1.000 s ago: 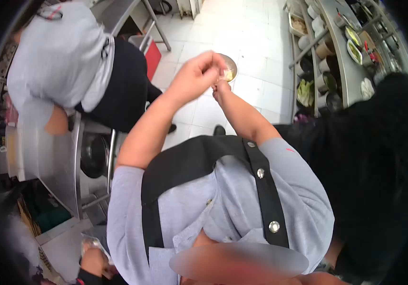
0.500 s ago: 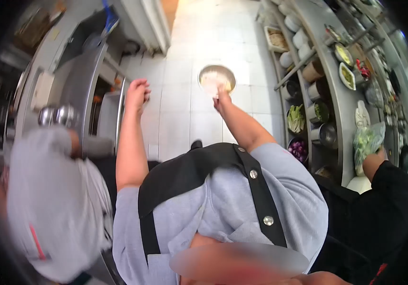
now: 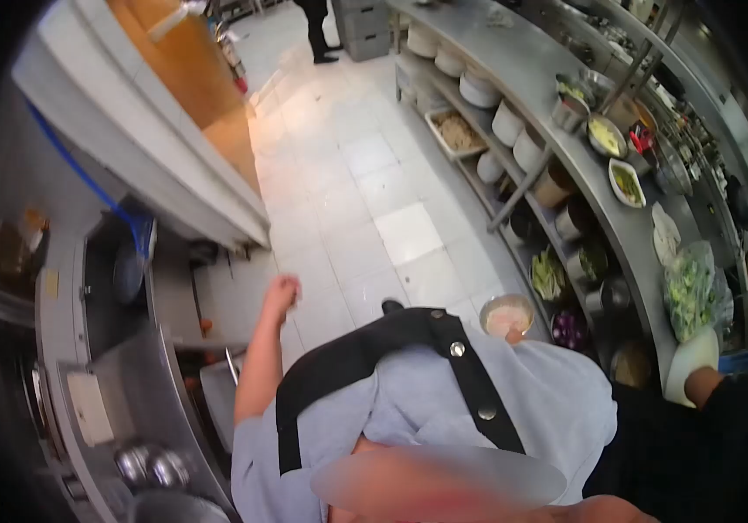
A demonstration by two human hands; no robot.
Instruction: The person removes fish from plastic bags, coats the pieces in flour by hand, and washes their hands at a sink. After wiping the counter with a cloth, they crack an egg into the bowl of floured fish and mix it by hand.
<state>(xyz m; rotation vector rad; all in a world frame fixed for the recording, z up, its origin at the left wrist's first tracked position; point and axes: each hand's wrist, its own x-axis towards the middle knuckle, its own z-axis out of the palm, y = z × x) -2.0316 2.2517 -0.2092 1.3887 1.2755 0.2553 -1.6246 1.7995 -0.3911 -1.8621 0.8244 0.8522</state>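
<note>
My right hand grips the near edge of a round metal bowl with pale, whitish food in it. The bowl is low at my right side, near the shelves, and my sleeve hides most of that arm. My left hand hangs over the tiled floor at my left, its fingers curled loosely with nothing in them. It touches nothing that I can see.
On the right a long steel counter carries bowls of food and a plastic bag of greens; a person's hand is beside it. A metal sink unit stands left. Farther along the aisle, a person's legs show near grey crates.
My view has swung up the aisle. The bowl in my right hand has come from ahead of me back to my right side. The co-worker at the left has left view.
</note>
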